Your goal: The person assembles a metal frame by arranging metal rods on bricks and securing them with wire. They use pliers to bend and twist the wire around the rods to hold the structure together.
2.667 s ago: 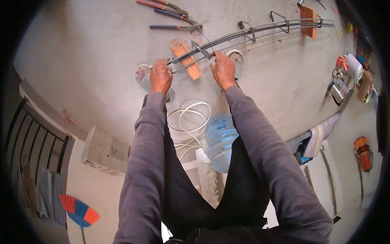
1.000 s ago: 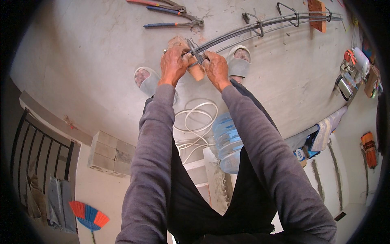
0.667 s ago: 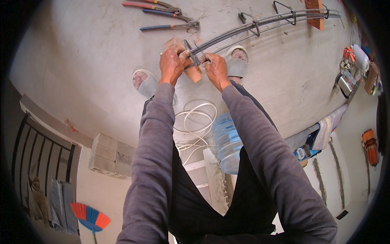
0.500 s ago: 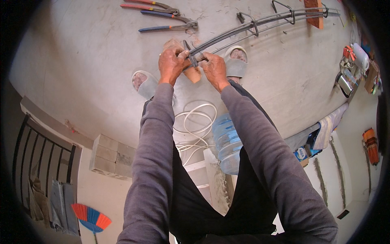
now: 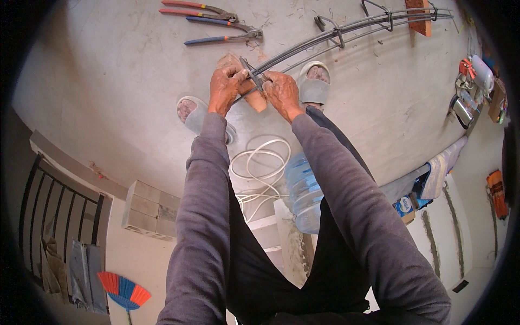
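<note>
We have both hands at the near end of a long bunch of thin grey rods [image 5: 303, 47], which starts by our feet and goes up and away to the right over the pale floor [image 5: 357, 108]. Our left hand [image 5: 223, 91] has its thumb and fingers closed on the rods, just beside a dark bent metal hoop [image 5: 246, 65] that goes across them. Our right hand [image 5: 282, 94] is on the other side of the hoop, with its fingers curled in and the tips touching it, but we cannot tell if they pinch it. An orange brick [image 5: 255, 102] lies under the rods, between our hands. Another brick [image 5: 418, 23] is under the far end, and more hoops [image 5: 339, 37] hang on the rods between the two bricks. Up to the left lie pliers with red handles [image 5: 228, 16] and pliers with blue handles [image 5: 252, 34], near each other. We wear pale slippers [image 5: 314, 90], one foot on each side of the near brick. Nearer to us are a loopy white cable [image 5: 276, 140] and a big blue bottle [image 5: 303, 189].
</note>
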A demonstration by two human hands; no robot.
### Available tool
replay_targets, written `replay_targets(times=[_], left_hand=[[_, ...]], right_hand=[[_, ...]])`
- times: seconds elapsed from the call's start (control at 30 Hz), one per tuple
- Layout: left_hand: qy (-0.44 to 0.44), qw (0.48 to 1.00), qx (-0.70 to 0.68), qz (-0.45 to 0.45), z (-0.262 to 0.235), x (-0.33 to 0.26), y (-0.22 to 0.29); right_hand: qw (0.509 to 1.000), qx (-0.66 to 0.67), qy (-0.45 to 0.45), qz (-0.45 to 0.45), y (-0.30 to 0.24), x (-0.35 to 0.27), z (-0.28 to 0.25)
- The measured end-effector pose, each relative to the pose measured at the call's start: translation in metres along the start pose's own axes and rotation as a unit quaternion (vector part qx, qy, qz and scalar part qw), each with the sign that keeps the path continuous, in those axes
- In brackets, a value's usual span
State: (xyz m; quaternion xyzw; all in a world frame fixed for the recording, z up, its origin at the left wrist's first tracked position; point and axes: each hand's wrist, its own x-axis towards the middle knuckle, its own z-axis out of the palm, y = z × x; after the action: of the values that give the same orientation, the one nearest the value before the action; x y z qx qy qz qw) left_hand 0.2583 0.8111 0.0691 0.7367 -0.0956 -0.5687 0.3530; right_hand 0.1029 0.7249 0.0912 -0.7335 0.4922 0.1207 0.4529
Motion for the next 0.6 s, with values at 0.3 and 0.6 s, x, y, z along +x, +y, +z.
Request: replay_targets(times=[0.3,0.6], left_hand=[[-0.001,1.000,0.005,-0.014,0.000,0.002,0.001],[-0.017,1.000,-0.003,-0.025,-0.003,-0.001,0.006]], right_hand=[[0.999,-0.011,0.030,-0.007,-0.002,-0.004,-0.004],[0.986,-0.155,-0.057,0.017,0.005,-0.020,-0.043]])
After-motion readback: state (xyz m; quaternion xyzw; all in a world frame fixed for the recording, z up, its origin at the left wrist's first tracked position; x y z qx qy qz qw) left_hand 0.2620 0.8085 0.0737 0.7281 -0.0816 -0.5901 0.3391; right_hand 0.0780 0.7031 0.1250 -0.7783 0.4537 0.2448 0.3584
